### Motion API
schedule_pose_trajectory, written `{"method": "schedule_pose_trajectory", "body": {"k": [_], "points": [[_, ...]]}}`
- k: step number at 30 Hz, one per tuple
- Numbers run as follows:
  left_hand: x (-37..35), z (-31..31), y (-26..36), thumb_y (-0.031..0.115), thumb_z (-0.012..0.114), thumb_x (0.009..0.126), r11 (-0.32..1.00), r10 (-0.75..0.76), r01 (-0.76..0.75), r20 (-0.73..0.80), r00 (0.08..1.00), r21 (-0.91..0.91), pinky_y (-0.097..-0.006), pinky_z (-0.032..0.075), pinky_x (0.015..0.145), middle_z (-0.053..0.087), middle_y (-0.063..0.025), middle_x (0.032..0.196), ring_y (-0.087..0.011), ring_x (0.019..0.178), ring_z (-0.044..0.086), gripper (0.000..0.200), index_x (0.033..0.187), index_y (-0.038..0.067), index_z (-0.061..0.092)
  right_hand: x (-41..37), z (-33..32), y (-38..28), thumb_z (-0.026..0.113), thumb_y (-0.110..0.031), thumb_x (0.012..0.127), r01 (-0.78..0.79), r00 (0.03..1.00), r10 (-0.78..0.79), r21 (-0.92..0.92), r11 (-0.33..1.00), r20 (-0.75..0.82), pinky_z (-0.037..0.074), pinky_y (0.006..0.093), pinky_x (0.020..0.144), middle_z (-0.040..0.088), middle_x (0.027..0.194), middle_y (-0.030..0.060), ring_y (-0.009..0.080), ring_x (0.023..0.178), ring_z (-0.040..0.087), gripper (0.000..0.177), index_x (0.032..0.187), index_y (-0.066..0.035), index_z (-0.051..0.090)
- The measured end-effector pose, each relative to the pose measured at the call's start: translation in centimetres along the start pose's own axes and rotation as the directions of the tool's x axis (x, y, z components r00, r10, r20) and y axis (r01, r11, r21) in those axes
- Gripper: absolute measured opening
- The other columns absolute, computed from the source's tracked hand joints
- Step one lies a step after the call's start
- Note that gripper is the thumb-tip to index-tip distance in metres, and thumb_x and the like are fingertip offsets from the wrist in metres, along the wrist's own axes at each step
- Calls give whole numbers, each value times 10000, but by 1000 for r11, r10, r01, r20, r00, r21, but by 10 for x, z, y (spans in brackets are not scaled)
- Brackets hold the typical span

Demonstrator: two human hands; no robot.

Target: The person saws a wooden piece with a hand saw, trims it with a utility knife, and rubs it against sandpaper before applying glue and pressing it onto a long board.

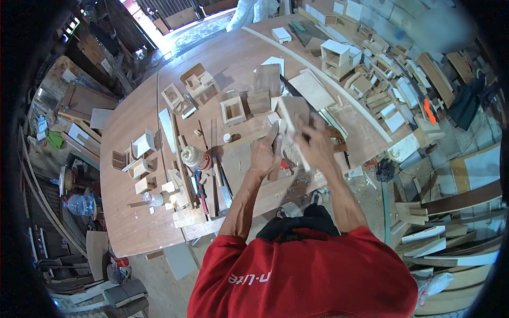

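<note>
A pale wooden board (pixel 291 117) stands tilted above the workbench edge, between my two hands. My left hand (pixel 265 152) is closed at its left side, gripping it low down. My right hand (pixel 318 147) lies against the right side of the board; its fingers are smeared by motion, and I cannot tell whether they hold anything. Wood shavings (pixel 313 177) are scattered at the bench edge below. Just left of my left hand are a small open wooden box (pixel 233 110) and a white cap (pixel 227 138).
A glue bottle (pixel 195 158) stands left of my hands, near a ruler (pixel 213 138) and red-handled pliers (pixel 201 193). Small wooden boxes (pixel 199 84) sit farther back. Many wooden pieces and an orange-handled tool (pixel 429 111) lie at the right.
</note>
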State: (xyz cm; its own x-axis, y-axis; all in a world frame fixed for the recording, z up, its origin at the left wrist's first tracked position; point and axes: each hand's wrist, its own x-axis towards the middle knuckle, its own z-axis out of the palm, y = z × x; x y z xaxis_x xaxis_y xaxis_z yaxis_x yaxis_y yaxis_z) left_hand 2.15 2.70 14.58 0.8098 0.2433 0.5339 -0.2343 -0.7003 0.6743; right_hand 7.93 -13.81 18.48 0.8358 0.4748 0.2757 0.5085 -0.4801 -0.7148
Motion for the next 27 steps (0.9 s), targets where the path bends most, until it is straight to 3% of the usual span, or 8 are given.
{"method": "schedule_pose_trajectory", "body": {"k": [2,4,8,10,15,20,24,27], "points": [[6,-3,5,148,513,911,977,212,-213,-93,973,5,-413,478,561,606,-248,688,-376,602,627,382,1254,-20,534,19,3,18,649,-317,788,-161,986,154,-122,979,-62,410,421,992,389,1370,240,388,1199,474,515,1286,-203,582],[9,-19,33,139,510,913,921,-387,378,123,914,89,-409,505,679,627,-275,804,-393,725,652,379,1255,-20,538,5,1,11,653,-313,782,-175,984,174,-14,985,-39,411,420,990,391,1371,224,384,1205,472,523,1288,-205,581],[-1,-7,15,171,499,931,981,-173,176,48,984,-80,-397,510,732,652,-269,879,-353,792,678,397,1273,-29,519,-15,2,-9,634,-258,831,147,983,-152,-55,988,-99,423,389,975,396,1402,194,313,1218,470,491,1315,-221,559],[-2,-8,16,203,491,946,962,-190,195,44,981,-190,-396,500,787,669,-254,971,-303,896,675,417,1274,-55,507,12,-4,-16,621,-255,842,-439,897,422,382,813,133,492,351,864,500,1292,174,241,1098,553,473,1304,-170,572],[6,31,-14,186,471,959,885,-360,281,-162,919,-371,-345,484,789,650,-190,1028,-222,916,617,378,1227,-73,534,2,18,-8,604,-308,867,-476,874,400,655,587,276,509,257,751,627,1091,133,156,931,617,525,1297,-15,542],[25,28,-19,144,456,967,671,-618,496,-47,785,-551,-278,485,689,659,-66,872,-132,752,581,310,1116,-77,614,-43,52,-12,555,-322,903,-23,996,69,589,808,-56,470,371,899,571,1184,245,288,1122,550,456,1238,-13,580],[26,32,4,149,492,945,836,-455,355,-167,875,-418,-273,484,707,669,-67,865,-114,754,570,310,1094,-83,632,7,9,-25,560,-369,897,-585,811,388,599,547,438,513,358,657,636,832,119,229,785,642,446,1138,0,623],[49,9,-6,151,499,944,694,-625,482,-117,771,-534,-276,456,638,642,-35,788,-104,693,539,297,1050,-83,647,-38,77,8,570,-368,887,60,987,14,453,889,-157,527,351,736,652,949,142,227,840,643,519,1278,-28,558]]}}
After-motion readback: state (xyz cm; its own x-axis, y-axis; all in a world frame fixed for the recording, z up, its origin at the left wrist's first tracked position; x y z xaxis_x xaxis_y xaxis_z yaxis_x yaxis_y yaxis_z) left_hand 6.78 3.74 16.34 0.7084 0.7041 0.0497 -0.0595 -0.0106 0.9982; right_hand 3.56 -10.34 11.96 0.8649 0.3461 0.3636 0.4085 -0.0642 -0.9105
